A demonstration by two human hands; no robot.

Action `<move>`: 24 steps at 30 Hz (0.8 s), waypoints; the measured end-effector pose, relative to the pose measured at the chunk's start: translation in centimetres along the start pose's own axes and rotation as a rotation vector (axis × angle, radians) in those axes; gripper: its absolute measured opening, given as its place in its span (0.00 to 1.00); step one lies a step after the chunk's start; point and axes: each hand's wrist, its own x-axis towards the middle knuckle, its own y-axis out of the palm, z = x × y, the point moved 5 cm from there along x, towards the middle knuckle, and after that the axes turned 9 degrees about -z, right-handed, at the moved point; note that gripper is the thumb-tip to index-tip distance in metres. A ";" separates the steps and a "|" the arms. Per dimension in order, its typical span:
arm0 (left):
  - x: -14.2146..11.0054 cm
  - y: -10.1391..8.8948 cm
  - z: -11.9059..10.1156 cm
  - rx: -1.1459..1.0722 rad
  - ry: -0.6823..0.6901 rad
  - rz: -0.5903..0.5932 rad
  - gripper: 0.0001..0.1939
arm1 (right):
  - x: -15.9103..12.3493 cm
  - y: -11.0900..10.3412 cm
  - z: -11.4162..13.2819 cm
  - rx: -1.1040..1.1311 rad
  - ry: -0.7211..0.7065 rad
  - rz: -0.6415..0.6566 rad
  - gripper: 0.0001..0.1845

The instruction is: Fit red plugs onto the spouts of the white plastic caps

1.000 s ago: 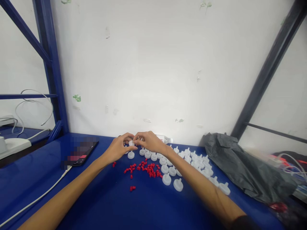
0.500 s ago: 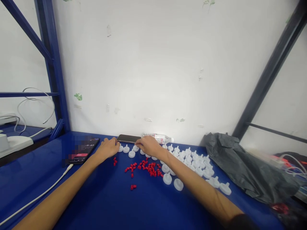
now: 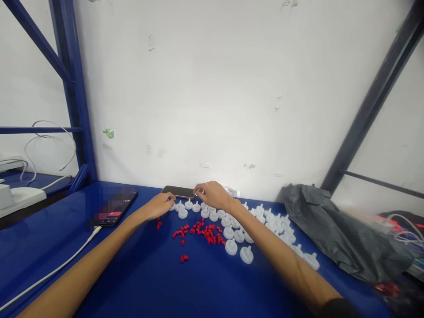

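Observation:
Small white disc-shaped caps with narrow upright spouts stand in a loose row near the back of the blue table. My left hand (image 3: pixel 160 206) has its fingers curled against the leftmost white spouted cap (image 3: pixel 172 206), partly covering it. Above the row, beside the dark phone at the back, hovers my right hand (image 3: pixel 212 194). Its thumb and fingertips are bent together; whether anything small is between them cannot be made out. In front of the row, small red caps (image 3: pixel 209 234) lie scattered, with a few close under my left hand.
Many more white caps (image 3: pixel 231 247) spread to the right, partly behind my right forearm. A dark phone (image 3: pixel 179 191) and a clear bottle (image 3: pixel 235 193) lie by the wall. Another phone (image 3: pixel 115 211) with a white cable is at left. A grey plastic bag (image 3: pixel 331 229) covers the right side.
My left hand has moved slightly right, and the leftmost caps have shifted right with it. My right hand has lifted away from the row, up and to the right, uncovering more white caps.

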 end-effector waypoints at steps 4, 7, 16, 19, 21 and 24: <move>-0.3 0.3 -0.1 -0.006 0.010 0.104 0.27 | -0.2 0.6 0.3 0.053 -0.070 0.062 0.15; -0.7 0.2 -0.7 -0.025 0.046 0.142 0.37 | -0.5 1.3 1.0 0.085 -0.144 0.113 0.20; -1.1 1.6 -0.9 -0.045 0.122 0.100 0.42 | -0.6 2.3 1.0 0.066 -0.163 0.202 0.23; -1.0 1.8 -0.8 -0.052 0.133 0.082 0.40 | -0.6 2.1 0.7 0.078 -0.156 0.196 0.21; -0.9 1.7 -0.8 -0.056 0.130 0.075 0.39 | -0.6 1.7 0.5 0.091 -0.150 0.177 0.19; -0.7 1.2 -0.5 -0.056 0.101 0.047 0.36 | -0.6 1.0 0.2 0.102 -0.138 0.147 0.16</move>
